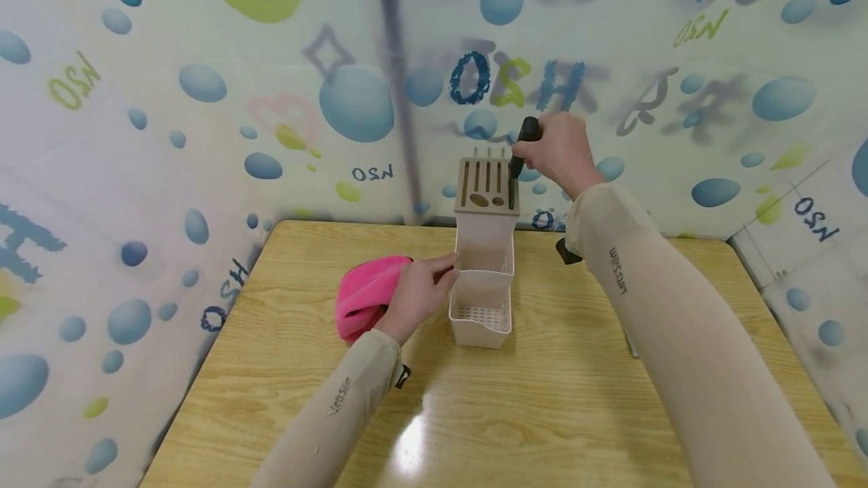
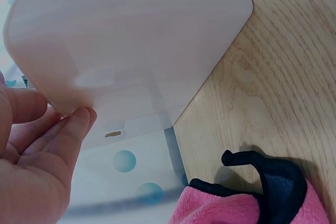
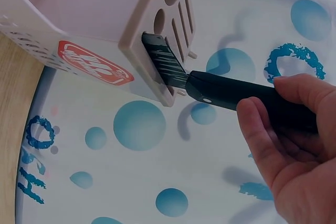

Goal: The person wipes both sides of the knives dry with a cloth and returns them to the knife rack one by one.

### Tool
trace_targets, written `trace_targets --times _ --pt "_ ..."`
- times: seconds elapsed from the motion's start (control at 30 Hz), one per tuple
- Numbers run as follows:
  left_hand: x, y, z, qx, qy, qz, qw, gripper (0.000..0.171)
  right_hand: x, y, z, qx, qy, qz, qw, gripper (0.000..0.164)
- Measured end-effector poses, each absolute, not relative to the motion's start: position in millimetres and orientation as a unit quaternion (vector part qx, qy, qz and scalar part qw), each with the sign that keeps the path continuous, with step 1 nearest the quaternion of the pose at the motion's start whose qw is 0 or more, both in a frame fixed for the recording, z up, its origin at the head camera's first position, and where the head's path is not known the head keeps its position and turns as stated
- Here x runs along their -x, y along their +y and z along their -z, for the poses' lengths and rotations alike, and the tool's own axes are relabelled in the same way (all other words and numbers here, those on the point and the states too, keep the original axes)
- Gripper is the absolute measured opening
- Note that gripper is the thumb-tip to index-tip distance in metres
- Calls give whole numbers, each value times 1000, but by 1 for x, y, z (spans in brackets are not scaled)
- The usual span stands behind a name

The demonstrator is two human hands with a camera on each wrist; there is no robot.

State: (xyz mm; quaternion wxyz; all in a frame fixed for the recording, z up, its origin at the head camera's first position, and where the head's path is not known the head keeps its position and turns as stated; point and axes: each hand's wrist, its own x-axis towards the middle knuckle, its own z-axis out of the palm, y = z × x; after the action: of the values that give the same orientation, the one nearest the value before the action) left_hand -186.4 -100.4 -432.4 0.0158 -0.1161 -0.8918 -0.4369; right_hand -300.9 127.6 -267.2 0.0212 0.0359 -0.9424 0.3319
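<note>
A beige knife holder (image 1: 484, 230) with a slotted brown top and stepped front bins stands upright near the table's back. My right hand (image 1: 561, 147) grips the black handle of a knife (image 3: 231, 94) over the right side of that top. The dark blade (image 3: 165, 62) is partly inside the outermost slot, its lower part hidden in the holder. Lower down, my left hand (image 1: 418, 291) holds the holder's left edge at the middle bin. In the left wrist view, thumb and fingers (image 2: 79, 129) pinch the edge of the pale plastic side wall (image 2: 131, 40).
Left of the holder, beside my left hand, lies a bunched pink cloth (image 1: 366, 288) with black edging. A pale flat thing (image 1: 633, 345) shows partly from under my right forearm. The wooden table (image 1: 285, 398) meets a printed wall sheet (image 1: 325, 194) close behind the holder.
</note>
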Motion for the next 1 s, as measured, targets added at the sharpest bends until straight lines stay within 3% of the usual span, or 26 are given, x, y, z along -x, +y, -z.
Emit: trace_targets --times 1.0 --pt "186 -101 433 121 -895 429 24 36 304 126 287 -38 -938 -344 13 22"
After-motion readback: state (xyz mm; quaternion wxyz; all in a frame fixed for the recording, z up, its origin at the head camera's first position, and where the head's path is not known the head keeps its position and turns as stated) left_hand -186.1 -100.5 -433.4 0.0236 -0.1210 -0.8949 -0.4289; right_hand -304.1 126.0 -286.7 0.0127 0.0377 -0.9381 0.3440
